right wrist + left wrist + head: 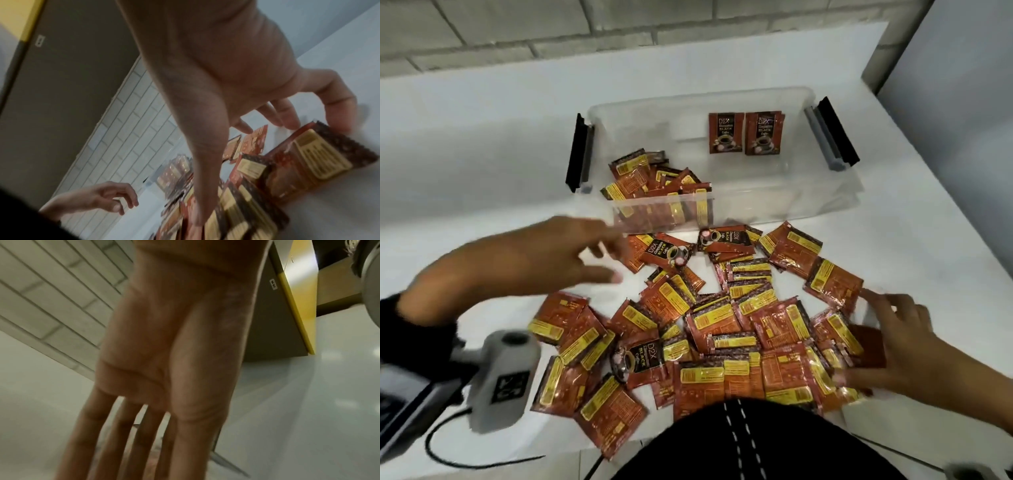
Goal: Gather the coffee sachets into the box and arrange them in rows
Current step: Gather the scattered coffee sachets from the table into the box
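We see the coffee sachets (709,329) mostly loose in a wide overlapping heap on the white table (465,137), spread from our near table edge up to the front wall of the clear box (808,205). A second jumbled bunch (654,185) lies inside the box at its front-left corner. Two sachets (744,133) stand upright side by side against the back wall, right of centre. Rest of the box floor is bare, so room on the right and back-left.

Left hand (544,257) hovers above the table, just left of the box's front-left corner, fingers spread and relaxed, holding nothing. The left wrist view confirms a flat open palm (164,353).

Right hand (893,346) sits on the heap's right edge, fingers splayed and bent down onto the sachets, thumb (197,194) on the near ones, fingertips (287,123) at the far ones. We see contact but no closed grip.

Bare table left and right of the heap. Black latches (578,154) hang open at both box ends. A brick wall (517,31) runs behind the table.
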Tool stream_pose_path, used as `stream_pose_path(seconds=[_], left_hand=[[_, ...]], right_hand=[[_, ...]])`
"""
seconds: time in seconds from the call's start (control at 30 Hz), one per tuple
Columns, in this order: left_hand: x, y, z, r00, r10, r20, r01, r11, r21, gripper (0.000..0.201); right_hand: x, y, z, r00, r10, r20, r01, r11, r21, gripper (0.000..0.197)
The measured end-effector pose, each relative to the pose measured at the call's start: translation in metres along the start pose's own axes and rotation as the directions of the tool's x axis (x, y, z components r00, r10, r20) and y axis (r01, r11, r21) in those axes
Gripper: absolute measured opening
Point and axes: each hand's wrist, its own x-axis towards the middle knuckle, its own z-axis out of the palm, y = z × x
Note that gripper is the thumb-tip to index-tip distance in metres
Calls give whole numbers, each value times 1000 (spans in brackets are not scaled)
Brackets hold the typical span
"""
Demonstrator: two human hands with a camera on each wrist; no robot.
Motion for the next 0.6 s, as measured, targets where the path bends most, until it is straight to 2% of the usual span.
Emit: stream_pose_path(seconds=[0.07, 0.1, 0.17, 0.23, 0.27, 0.33, 0.4, 0.5, 0.6], left_hand=[[-19, -21, 22, 977, -146, 157, 143, 989, 34, 48], [-28, -30, 31, 959, -209, 191, 204, 978, 42, 68], [-45, -48, 51, 931, -316, 183, 320, 947, 12, 108], [-57, -56, 70, 907, -395, 146, 404, 914, -43, 134], [-62, -58, 80, 906, -399, 144, 410, 910, -57, 144], [-67, -55, 98, 918, -349, 191, 364, 930, -52, 151], [-68, -49, 111, 922, -306, 238, 321, 947, -28, 153], [-68, -36, 124, 907, -342, 247, 341, 939, 48, 154], [-65, -22, 131, 897, -412, 164, 388, 908, 160, 153]], right_hand=[[-1, -10, 6, 999, 22, 40, -19, 997, -74, 162], [-2, -13, 8, 998, 33, 44, -28, 994, -103, 162], [-2, -17, 12, 998, 48, 40, -41, 988, -149, 160], [-1, -19, 16, 998, 55, 18, -51, 988, -149, 161], [0, -21, 17, 998, 59, -1, -59, 988, -142, 163], [4, -20, 18, 997, 55, -58, -61, 992, -107, 163], [8, -22, 16, 991, 34, -130, -40, 999, -37, 155], [12, -23, 13, 980, 14, -199, 9, 993, 114, 147], [22, -20, 14, 969, -34, -243, 92, 968, 234, 121]])
